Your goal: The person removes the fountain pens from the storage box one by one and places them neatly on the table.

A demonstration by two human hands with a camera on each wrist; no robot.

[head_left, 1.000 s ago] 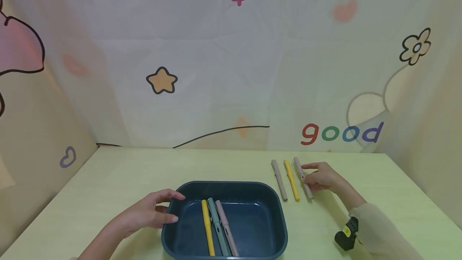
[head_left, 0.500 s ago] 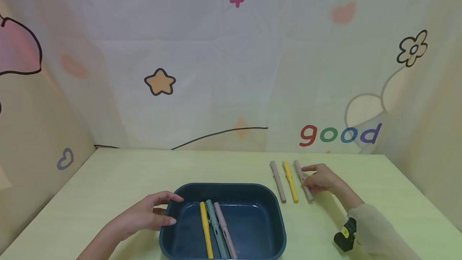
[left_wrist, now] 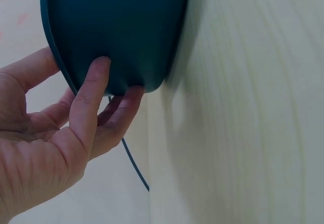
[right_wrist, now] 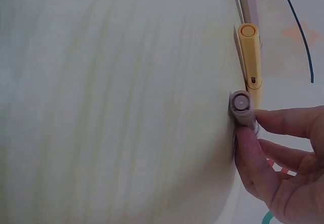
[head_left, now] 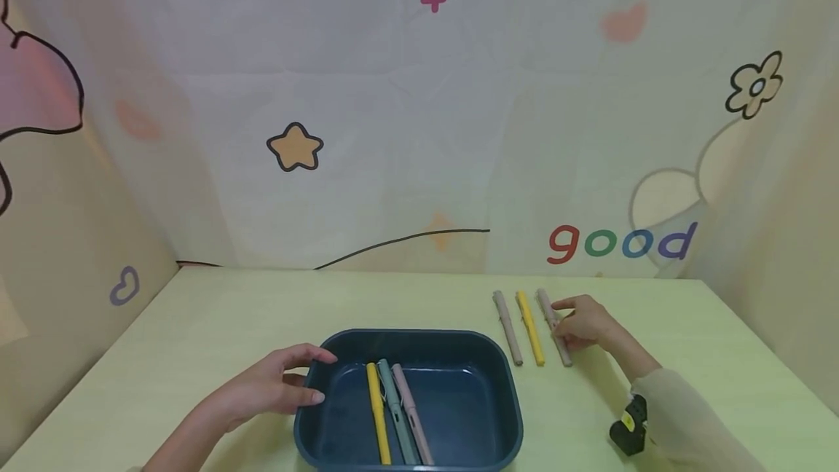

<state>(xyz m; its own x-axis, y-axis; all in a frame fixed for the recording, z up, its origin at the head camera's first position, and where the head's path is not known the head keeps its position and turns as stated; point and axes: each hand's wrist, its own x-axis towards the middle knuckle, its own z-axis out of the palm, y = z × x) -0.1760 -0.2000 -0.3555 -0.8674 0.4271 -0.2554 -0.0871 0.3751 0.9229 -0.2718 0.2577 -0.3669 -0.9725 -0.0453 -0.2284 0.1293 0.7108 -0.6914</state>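
My left hand (head_left: 265, 384) grips the left rim of a dark blue rectangular tub (head_left: 459, 414), thumb and index finger over the edge. In the left wrist view its other fingertips press the tub's outer wall (left_wrist: 121, 37). Inside lie a yellow pen (head_left: 376, 414), a teal pen (head_left: 398, 414) and a pinkish pen (head_left: 414, 417), side by side. On the table to the right, my right hand (head_left: 586, 323) pinches a greyish-pink pen (right_wrist: 241, 101) between thumb and fingers; it lies almost flat. Left of it are another yellow pen (head_left: 530, 326) and a greyish pen (head_left: 507, 326).
The pale yellow-green table (head_left: 262, 304) runs back to a printed cloth backdrop (head_left: 393, 130). Cloth also hangs at both sides. A black device (head_left: 631, 425) sits at the right sleeve (head_left: 688, 421).
The greyish-pink pen has shifted slightly right, away from the yellow pen beside it, with my right hand on it. My left hand and the tub have stayed put.
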